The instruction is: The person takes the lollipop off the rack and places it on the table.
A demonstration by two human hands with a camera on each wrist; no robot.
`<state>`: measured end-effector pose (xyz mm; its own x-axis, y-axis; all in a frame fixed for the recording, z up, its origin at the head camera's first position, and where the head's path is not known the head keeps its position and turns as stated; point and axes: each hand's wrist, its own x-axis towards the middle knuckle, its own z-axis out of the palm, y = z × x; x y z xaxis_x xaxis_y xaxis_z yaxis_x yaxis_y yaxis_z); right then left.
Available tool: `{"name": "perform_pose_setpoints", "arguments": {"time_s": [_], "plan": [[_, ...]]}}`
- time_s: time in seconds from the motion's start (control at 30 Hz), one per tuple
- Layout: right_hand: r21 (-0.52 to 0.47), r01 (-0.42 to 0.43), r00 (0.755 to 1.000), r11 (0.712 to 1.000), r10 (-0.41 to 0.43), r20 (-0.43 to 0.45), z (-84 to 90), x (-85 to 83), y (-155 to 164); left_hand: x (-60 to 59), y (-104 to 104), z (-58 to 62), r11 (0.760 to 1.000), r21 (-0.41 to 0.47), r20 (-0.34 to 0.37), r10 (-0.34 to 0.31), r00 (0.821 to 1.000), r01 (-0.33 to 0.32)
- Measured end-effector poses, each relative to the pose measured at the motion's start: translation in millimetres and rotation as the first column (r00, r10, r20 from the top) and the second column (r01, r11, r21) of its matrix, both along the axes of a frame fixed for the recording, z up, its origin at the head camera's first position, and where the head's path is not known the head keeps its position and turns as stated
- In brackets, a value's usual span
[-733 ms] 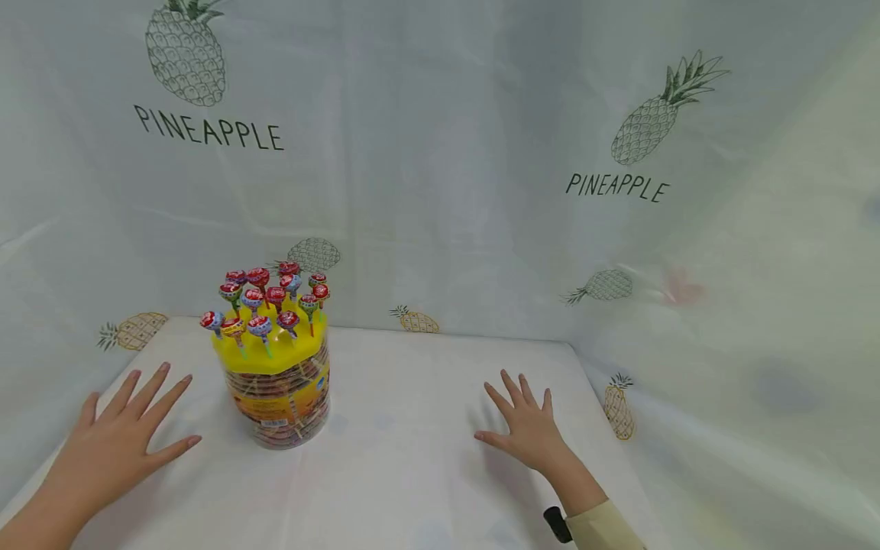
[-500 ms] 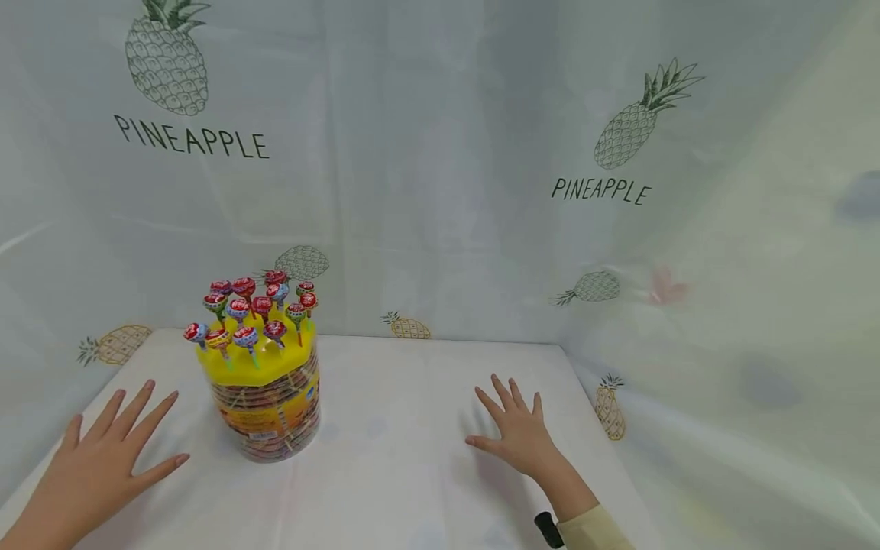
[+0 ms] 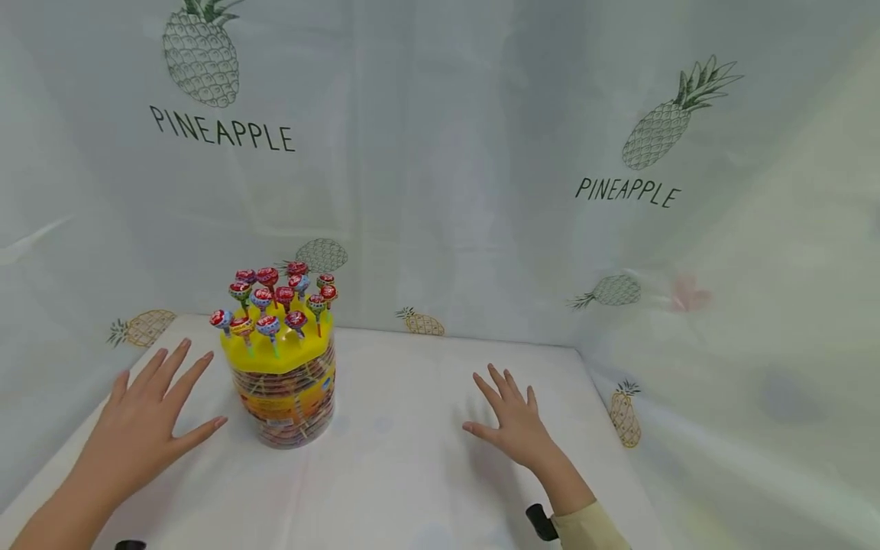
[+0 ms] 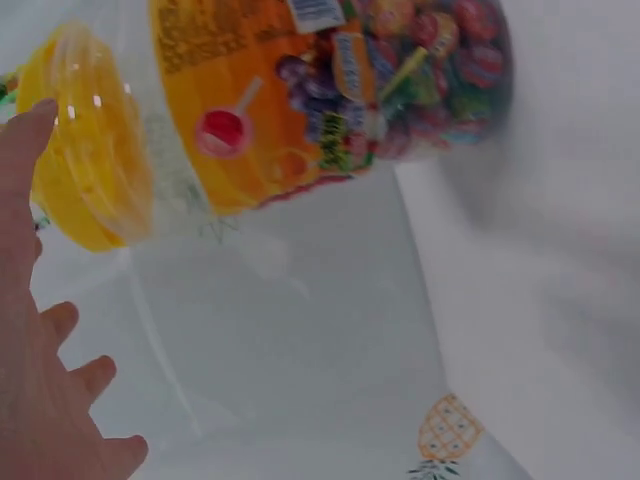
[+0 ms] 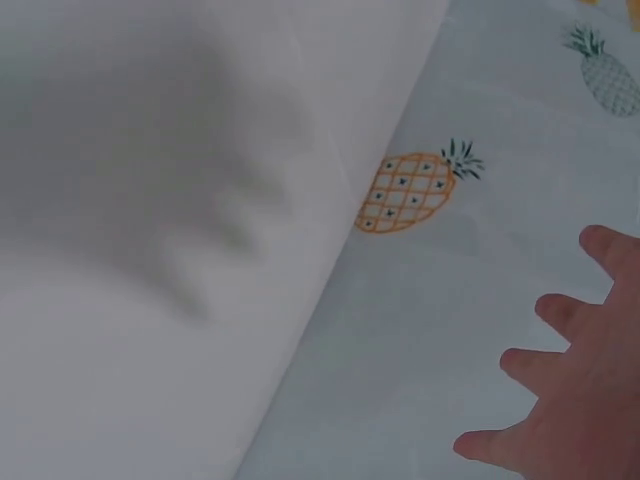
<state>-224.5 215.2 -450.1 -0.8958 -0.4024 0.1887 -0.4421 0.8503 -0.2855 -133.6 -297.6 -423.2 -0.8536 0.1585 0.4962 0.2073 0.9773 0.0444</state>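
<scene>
Nothing is in your hands yet. Your left hand [image 3: 147, 428] hovers flat with the fingers spread, just beside the jar [image 3: 289, 389] on its left and apart from it; the left wrist view shows the fingertips [image 4: 25, 130] near the yellow lid [image 4: 85, 170] without a plain touch. Your right hand [image 3: 516, 424] is also spread, palm down, well apart from the jar on the right side of the bench [image 3: 412, 473]; whether it rests on the cloth or floats just above it, you cannot tell from these views.

So the work with the jar looks to be at its very start. The jar stands untouched, the lid is on, and the lollipops [image 3: 275, 298] are all stuck in the top of the lid, none lifted out. Taking hold of the jar or of a lollipop is all left to do, as far as you can judge.

The jar sits on the left half of the bench, near the back, close to the pineapple cloth [image 3: 447, 153] hung behind it. It stands upright: its long axis runs straight up from the bench, lid uppermost. The lollipop sticks fan a little outward, heads up. The label [image 4: 250, 110] faces you and slightly toward your left hand.
</scene>
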Motion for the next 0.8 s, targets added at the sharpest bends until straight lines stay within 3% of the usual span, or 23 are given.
{"name": "perform_pose_setpoints", "arguments": {"time_s": [0.2, 0.4, 0.63, 0.8], "plan": [[-0.148, -0.060, 0.997, 0.987, 0.066, 0.039, 13.6, -4.0, -17.3, -9.0, 21.5, 14.8, 0.993, 0.114, -0.052, -0.034, 0.998, 0.040], [-0.288, -0.136, 0.987, 0.948, 0.155, 0.044, 23.9, -5.3, -44.0, -17.1, 40.9, 18.8, 0.967, 0.253, -0.051, -0.032, 0.998, 0.044], [-0.435, -0.197, 0.969, 0.879, 0.241, 0.049, 32.2, -9.1, -77.3, -27.8, 62.1, 19.0, 0.908, 0.419, -0.051, 0.007, 0.999, 0.015], [-0.554, -0.241, 0.946, 0.797, 0.321, 0.050, 37.2, -9.7, -104.4, -33.0, 69.9, 19.7, 0.863, 0.505, -0.035, 0.014, 0.999, 0.006]]}}
